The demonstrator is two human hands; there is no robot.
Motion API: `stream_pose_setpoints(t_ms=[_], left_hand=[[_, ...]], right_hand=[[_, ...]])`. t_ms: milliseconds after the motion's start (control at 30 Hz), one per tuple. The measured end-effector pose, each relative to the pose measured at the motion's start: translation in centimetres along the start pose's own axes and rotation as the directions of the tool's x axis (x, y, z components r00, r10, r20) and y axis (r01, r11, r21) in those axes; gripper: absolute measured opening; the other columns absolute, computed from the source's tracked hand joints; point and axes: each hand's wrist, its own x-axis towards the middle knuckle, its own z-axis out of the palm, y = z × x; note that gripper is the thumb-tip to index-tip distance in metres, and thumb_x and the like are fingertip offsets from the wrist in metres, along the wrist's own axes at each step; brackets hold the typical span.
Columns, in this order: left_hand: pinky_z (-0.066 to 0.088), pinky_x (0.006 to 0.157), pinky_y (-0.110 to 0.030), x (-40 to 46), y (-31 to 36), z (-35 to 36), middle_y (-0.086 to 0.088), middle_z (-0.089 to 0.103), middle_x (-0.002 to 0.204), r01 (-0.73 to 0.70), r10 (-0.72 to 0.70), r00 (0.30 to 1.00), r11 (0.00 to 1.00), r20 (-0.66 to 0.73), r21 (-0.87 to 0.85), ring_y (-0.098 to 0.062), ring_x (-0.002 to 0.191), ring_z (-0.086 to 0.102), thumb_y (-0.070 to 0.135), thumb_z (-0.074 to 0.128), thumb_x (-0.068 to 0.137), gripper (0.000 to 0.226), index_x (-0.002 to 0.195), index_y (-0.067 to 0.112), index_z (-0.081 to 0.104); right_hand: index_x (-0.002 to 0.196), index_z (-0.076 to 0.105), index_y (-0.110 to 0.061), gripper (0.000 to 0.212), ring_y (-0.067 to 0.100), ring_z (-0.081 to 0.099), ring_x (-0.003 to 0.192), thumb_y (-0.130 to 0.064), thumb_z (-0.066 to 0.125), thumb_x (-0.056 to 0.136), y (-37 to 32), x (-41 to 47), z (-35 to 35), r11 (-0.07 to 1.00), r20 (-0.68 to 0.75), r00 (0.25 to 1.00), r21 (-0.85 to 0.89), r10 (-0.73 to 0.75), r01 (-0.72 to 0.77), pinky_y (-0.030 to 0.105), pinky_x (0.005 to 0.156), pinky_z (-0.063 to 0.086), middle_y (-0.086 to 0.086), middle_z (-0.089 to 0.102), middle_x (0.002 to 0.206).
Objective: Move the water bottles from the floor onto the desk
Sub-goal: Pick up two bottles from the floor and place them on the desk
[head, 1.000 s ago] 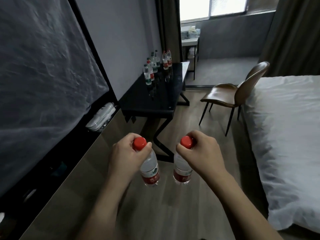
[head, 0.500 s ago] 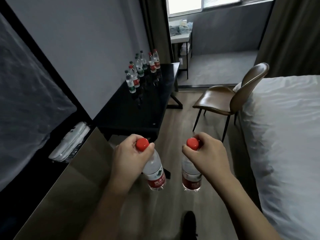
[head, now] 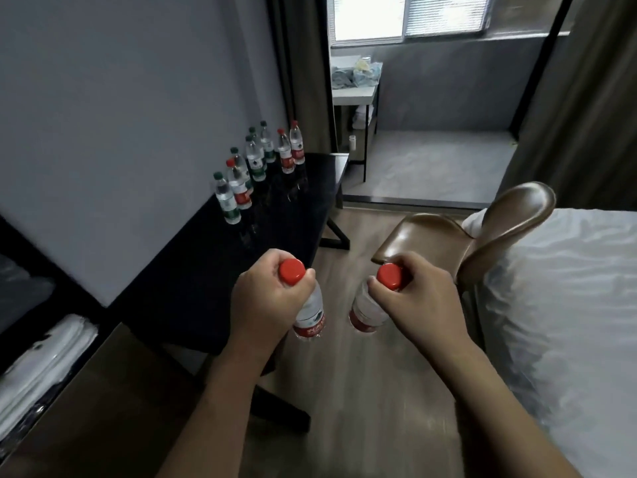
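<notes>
left hand (head: 265, 305) grasps one red-capped water bottle (head: 308, 313) by the neck, right hand (head: 418, 300) another (head: 365, 313); both hang near the black desk (head: 220, 270); likely full, weighty, thin-walled; neck is the firmest hold

Desk (head: 213, 270): against the wall on the left, ahead of the person
Standing bottles (head: 256, 163): clustered on the desk's far end, beside the wall
Left hand (head: 265, 301): grips a left bottle (head: 310, 317) by the neck, over the desk's near right corner
Right hand (head: 418, 301): grips a right bottle (head: 365, 313), above the floor (head: 362, 391), just right of the other
Chair (head: 475, 236): right of the desk, behind the right hand
Bed (head: 568, 322): far right, beside the chair
</notes>
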Motion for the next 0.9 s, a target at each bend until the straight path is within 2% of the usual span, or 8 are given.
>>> stream_pose_setpoints(t_ms=[100,200,300,400,500,567,733,900], left_hand=[[0.048,0.055,-0.021,4.3,0.0,2.7,0.014,0.063,0.07,-0.008,0.008,1.0,1.0,0.006,-0.008,-0.005,0.062,0.062,0.043,0.071,0.077,0.018,0.074,0.032,0.057],[0.052,0.056,-0.027,8.2,-1.2,5.4,0.013,0.063,0.069,0.02,-0.02,1.0,1.0,0.005,-0.006,-0.006,0.062,0.062,0.044,0.072,0.078,0.02,0.074,0.029,0.06],[0.055,0.057,-0.031,12.1,-2.3,8.2,0.015,0.063,0.07,0.045,-0.045,0.999,0.998,0.012,0.036,-0.005,0.062,0.062,0.04,0.075,0.079,0.018,0.074,0.03,0.061],[0.053,0.055,-0.027,16.6,-2.7,10.7,0.016,0.063,0.07,0.069,-0.069,0.998,0.994,-0.008,0.088,-0.005,0.061,0.062,0.042,0.074,0.079,0.018,0.074,0.031,0.061],[0.044,0.051,-0.014,21.9,-2.4,12.2,0.018,0.063,0.074,0.061,-0.057,0.998,0.986,-0.029,0.153,-0.003,0.058,0.06,0.046,0.072,0.081,0.019,0.076,0.033,0.059],[0.043,0.049,-0.012,25.0,-2.2,12.7,0.018,0.062,0.077,0.066,-0.054,0.996,0.981,-0.069,0.181,-0.002,0.059,0.059,0.049,0.07,0.082,0.02,0.078,0.033,0.058],[0.047,0.053,-0.013,30.5,-4.4,13.9,0.015,0.061,0.078,0.165,-0.139,0.974,0.977,-0.182,0.137,-0.005,0.063,0.06,0.053,0.069,0.079,0.021,0.08,0.035,0.057],[0.052,0.056,-0.024,36.4,-8.8,16.0,0.016,0.064,0.074,0.287,-0.266,0.951,0.949,-0.157,0.133,-0.005,0.063,0.062,0.047,0.072,0.081,0.018,0.079,0.033,0.06]], right_hand=[[0.076,0.061,-0.026,0.018,0.005,0.059,0.066,-0.039,0.072,0.07,2.2,4.7,0.6,0.999,-0.011,1.0,0.017,0.029,-0.028,0.035,0.061,0.052,-0.011,0.062,0.067],[0.07,0.06,-0.022,0.019,0.008,0.058,0.063,-0.037,0.071,0.068,4.7,9.6,2.8,0.999,0.034,0.999,-0.021,0.041,-0.04,0.035,0.059,0.05,-0.008,0.061,0.063],[0.067,0.059,-0.022,0.019,0.006,0.056,0.059,-0.038,0.07,0.065,7.0,15.1,5.2,0.999,0.089,0.995,-0.04,0.038,-0.034,0.028,0.054,0.046,-0.008,0.059,0.059],[0.065,0.057,-0.023,0.021,0.003,0.055,0.058,-0.042,0.068,0.066,8.4,21.7,7.2,1.0,0.126,0.992,-0.018,-0.015,0.018,0.02,0.049,0.036,-0.009,0.058,0.058],[0.069,0.057,-0.026,0.023,0.003,0.054,0.06,-0.046,0.068,0.069,8.5,28.6,8.6,0.996,0.147,0.985,0.035,-0.087,0.083,0.022,0.051,0.039,-0.011,0.058,0.061],[0.077,0.058,-0.03,0.022,0.001,0.054,0.064,-0.047,0.07,0.071,8.2,32.6,9.7,0.99,0.153,0.979,0.059,-0.135,0.127,0.022,0.054,0.042,-0.014,0.058,0.066],[0.084,0.06,-0.031,0.021,0.008,0.058,0.07,-0.041,0.073,0.072,8.5,40.8,14.5,0.988,0.168,0.977,0.099,-0.132,0.117,0.027,0.061,0.045,-0.015,0.06,0.072],[0.076,0.061,-0.027,0.018,0.003,0.058,0.066,-0.039,0.072,0.07,9.5,47.2,21.0,0.99,0.253,0.961,0.106,-0.113,0.088,0.029,0.062,0.051,-0.013,0.061,0.066]])
